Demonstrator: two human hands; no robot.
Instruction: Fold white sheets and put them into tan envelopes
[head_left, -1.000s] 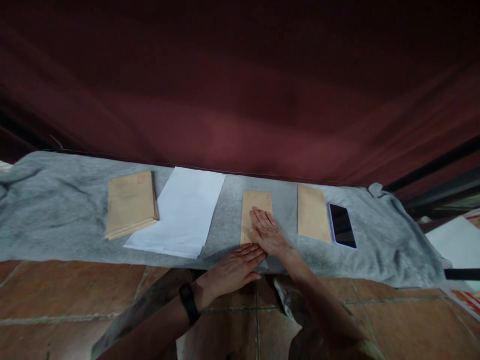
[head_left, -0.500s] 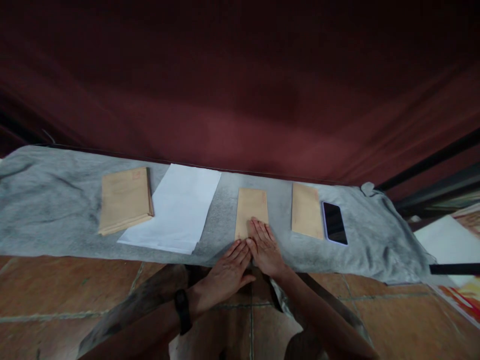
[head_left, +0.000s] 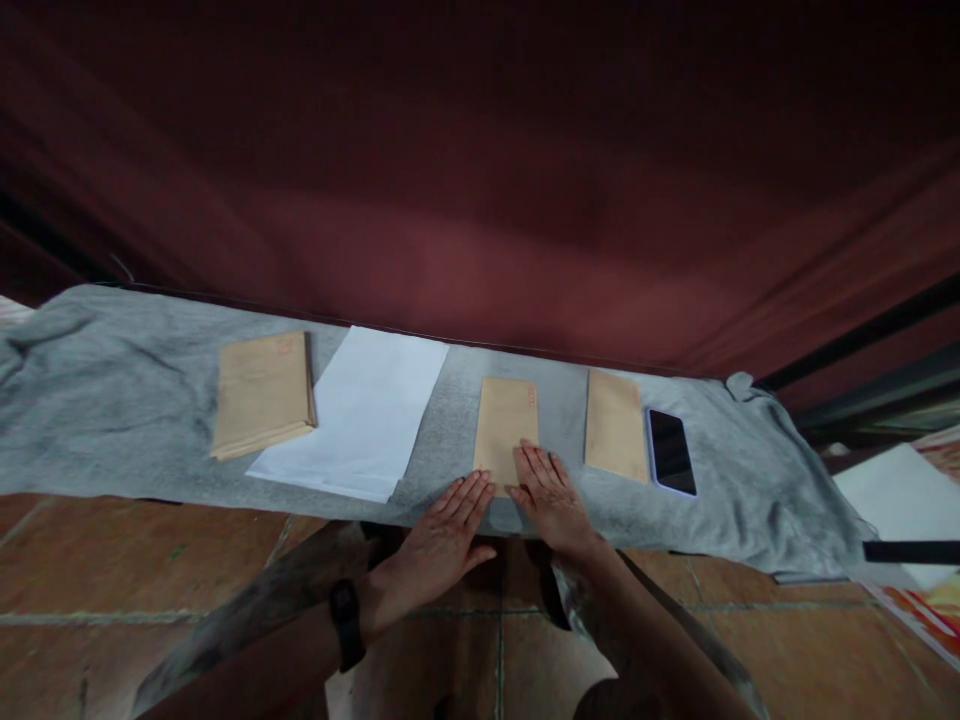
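Observation:
A brown envelope (head_left: 505, 420) with small red print lies flat on the grey cloth in front of me. My left hand (head_left: 447, 530), with a black watch on the wrist, rests its fingertips at the envelope's lower left corner, thumb spread away. Flat on its lower right side lies my right hand (head_left: 551, 498), fingers stretched out. Neither hand grips anything. White sheets of paper (head_left: 360, 415) lie left of the envelope, and a stack of brown envelopes (head_left: 262, 392) is farther left, touching them. To the right is another brown envelope (head_left: 615, 425).
A phone (head_left: 671, 452) with a pale purple edge lies beside the right envelope. The long surface under everything wears a wrinkled grey cloth (head_left: 135, 400). Dark red fabric (head_left: 465, 260) hangs behind it. Tiled floor (head_left: 795, 640) and my legs show below.
My hands have moved apart, the left to the left and the right to the right, uncovering the envelope's lower edge. The view has shifted slightly.

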